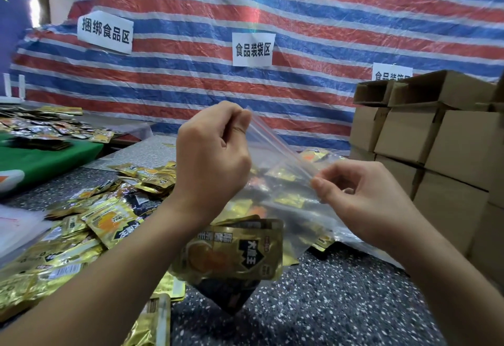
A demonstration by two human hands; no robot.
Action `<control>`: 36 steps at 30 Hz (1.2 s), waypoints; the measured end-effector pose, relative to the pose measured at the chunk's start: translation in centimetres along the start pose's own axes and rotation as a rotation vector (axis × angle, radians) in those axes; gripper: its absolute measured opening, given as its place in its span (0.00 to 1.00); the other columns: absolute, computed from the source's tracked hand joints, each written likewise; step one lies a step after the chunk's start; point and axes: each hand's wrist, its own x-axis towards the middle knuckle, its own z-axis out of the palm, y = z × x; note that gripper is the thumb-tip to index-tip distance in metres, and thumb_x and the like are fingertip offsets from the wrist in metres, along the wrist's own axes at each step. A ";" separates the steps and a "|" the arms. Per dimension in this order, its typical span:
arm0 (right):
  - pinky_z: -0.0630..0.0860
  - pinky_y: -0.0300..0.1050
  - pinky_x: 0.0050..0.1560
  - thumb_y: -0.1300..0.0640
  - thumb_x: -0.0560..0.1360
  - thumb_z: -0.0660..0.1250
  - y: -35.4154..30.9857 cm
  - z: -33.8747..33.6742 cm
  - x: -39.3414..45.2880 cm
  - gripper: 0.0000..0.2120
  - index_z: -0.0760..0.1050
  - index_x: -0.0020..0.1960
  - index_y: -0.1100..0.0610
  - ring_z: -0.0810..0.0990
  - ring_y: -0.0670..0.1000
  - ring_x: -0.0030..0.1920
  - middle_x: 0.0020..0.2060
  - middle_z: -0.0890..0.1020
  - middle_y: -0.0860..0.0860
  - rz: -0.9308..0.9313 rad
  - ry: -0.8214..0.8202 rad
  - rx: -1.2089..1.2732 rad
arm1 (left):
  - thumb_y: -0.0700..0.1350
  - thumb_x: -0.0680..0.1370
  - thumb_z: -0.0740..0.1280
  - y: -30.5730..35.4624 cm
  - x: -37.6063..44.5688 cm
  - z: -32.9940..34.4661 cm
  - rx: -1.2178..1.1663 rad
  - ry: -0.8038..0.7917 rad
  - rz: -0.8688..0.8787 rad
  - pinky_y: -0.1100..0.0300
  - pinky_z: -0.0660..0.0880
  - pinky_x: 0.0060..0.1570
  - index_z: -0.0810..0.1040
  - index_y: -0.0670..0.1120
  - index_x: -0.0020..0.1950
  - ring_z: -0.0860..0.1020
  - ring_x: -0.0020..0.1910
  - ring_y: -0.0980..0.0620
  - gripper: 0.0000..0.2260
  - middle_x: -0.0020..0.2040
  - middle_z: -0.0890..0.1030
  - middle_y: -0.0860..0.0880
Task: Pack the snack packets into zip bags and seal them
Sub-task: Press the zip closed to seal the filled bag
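- While lifted above the speckled table [341, 304], zip bag [275, 171] stretched at centre frame, red seal strip slanting from 11 o'clock down to 4 o'clock.
- Left hand [212, 152] pinching the strip's upper end, fingers curled tight.
- Right hand [362, 192] pinching the lower end between thumb and fingertips.
- Inside the bag, gold snack packet [234, 250] hanging at 6 o'clock.
- Loose gold packets [81, 225] heaped on the table toward 8 o'clock.
- Stacked cardboard boxes [436, 141] at 3 o'clock; striped tarp [300, 4] with paper labels at 12 o'clock.
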 end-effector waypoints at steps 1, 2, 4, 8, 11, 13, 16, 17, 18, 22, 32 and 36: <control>0.72 0.38 0.34 0.55 0.76 0.71 0.4 -0.1 -0.2 0.10 0.80 0.36 0.50 0.78 0.42 0.32 0.32 0.83 0.45 0.009 0.001 -0.010 | 0.40 0.82 0.64 -0.2 0.2 -0.1 0.006 0.009 -0.004 0.55 0.63 0.29 0.76 0.36 0.39 0.69 0.29 0.48 0.13 0.30 0.73 0.45; 0.72 0.39 0.34 0.55 0.76 0.71 0.9 -0.2 -0.5 0.10 0.80 0.36 0.49 0.78 0.42 0.31 0.32 0.83 0.44 0.021 0.002 -0.020 | 0.40 0.82 0.64 -0.3 0.3 -0.3 0.011 0.018 -0.008 0.55 0.62 0.29 0.76 0.37 0.39 0.68 0.29 0.48 0.13 0.30 0.73 0.46; 0.72 0.41 0.35 0.54 0.76 0.70 1.7 -0.4 -1.1 0.10 0.79 0.36 0.48 0.78 0.42 0.32 0.33 0.82 0.42 0.026 0.000 -0.052 | 0.41 0.82 0.63 -0.6 0.6 -0.4 0.011 0.022 -0.010 0.56 0.62 0.28 0.76 0.37 0.40 0.69 0.29 0.49 0.12 0.30 0.73 0.47; 0.70 0.43 0.27 0.56 0.76 0.70 2.5 -0.5 -2.2 0.11 0.77 0.36 0.47 0.75 0.49 0.27 0.30 0.81 0.48 -0.030 -0.016 -0.052 | 0.41 0.82 0.64 -0.5 0.4 -0.1 -0.010 -0.015 -0.034 0.55 0.63 0.28 0.77 0.38 0.40 0.69 0.28 0.50 0.12 0.30 0.73 0.47; 0.73 0.54 0.33 0.57 0.76 0.70 2.6 -0.9 -2.0 0.09 0.78 0.37 0.49 0.77 0.57 0.32 0.32 0.81 0.52 -0.042 -0.045 0.009 | 0.42 0.82 0.63 -0.5 0.5 0.2 -0.055 -0.062 -0.076 0.64 0.60 0.28 0.76 0.41 0.40 0.66 0.27 0.56 0.12 0.29 0.70 0.54; 0.75 0.54 0.36 0.56 0.75 0.70 2.4 -1.2 -1.6 0.07 0.79 0.38 0.52 0.79 0.58 0.34 0.33 0.82 0.53 -0.047 -0.086 0.083 | 0.42 0.82 0.62 -0.7 0.6 0.2 -0.088 -0.081 -0.110 0.66 0.60 0.27 0.74 0.42 0.40 0.65 0.27 0.57 0.12 0.29 0.69 0.54; 0.77 0.41 0.36 0.54 0.71 0.69 1.9 -1.5 -1.3 0.06 0.81 0.41 0.56 0.80 0.50 0.34 0.34 0.83 0.53 -0.037 -0.065 0.247 | 0.43 0.83 0.61 -1.1 0.7 0.3 -0.091 -0.098 -0.142 0.64 0.61 0.27 0.73 0.42 0.40 0.66 0.28 0.57 0.12 0.29 0.69 0.53; 0.77 0.38 0.37 0.54 0.70 0.69 2.0 -1.5 -1.2 0.07 0.82 0.43 0.57 0.80 0.48 0.33 0.33 0.83 0.53 -0.022 -0.041 0.313 | 0.43 0.83 0.60 -1.2 0.7 0.4 -0.084 -0.104 -0.150 0.64 0.61 0.28 0.72 0.42 0.39 0.65 0.28 0.57 0.13 0.29 0.68 0.53; 0.78 0.38 0.37 0.54 0.70 0.69 2.1 -1.4 -1.2 0.08 0.82 0.44 0.58 0.80 0.48 0.33 0.33 0.83 0.53 -0.005 -0.014 0.366 | 0.43 0.83 0.60 -1.3 0.7 0.4 -0.078 -0.111 -0.158 0.64 0.61 0.28 0.72 0.42 0.39 0.65 0.28 0.57 0.13 0.29 0.68 0.53; 0.78 0.39 0.35 0.57 0.75 0.69 2.7 -1.0 -1.1 0.06 0.82 0.41 0.56 0.80 0.50 0.31 0.31 0.82 0.55 0.008 0.082 0.361 | 0.43 0.83 0.60 -1.6 0.4 0.6 -0.062 -0.124 -0.173 0.62 0.62 0.28 0.72 0.40 0.40 0.65 0.28 0.57 0.13 0.30 0.69 0.52; 0.80 0.38 0.37 0.64 0.74 0.70 2.0 -1.7 -0.8 0.03 0.81 0.44 0.58 0.85 0.53 0.35 0.35 0.85 0.55 -0.003 0.048 0.340 | 0.43 0.84 0.59 -2.0 0.3 0.6 -0.088 -0.122 -0.215 0.59 0.63 0.29 0.72 0.39 0.41 0.65 0.28 0.57 0.13 0.30 0.68 0.52; 0.80 0.35 0.41 0.67 0.73 0.70 1.8 -1.9 -0.7 0.07 0.81 0.46 0.56 0.84 0.49 0.38 0.38 0.85 0.51 -0.041 0.061 0.318 | 0.43 0.84 0.59 -2.0 0.4 0.5 -0.104 -0.127 -0.215 0.59 0.63 0.28 0.72 0.38 0.42 0.65 0.28 0.56 0.13 0.30 0.69 0.51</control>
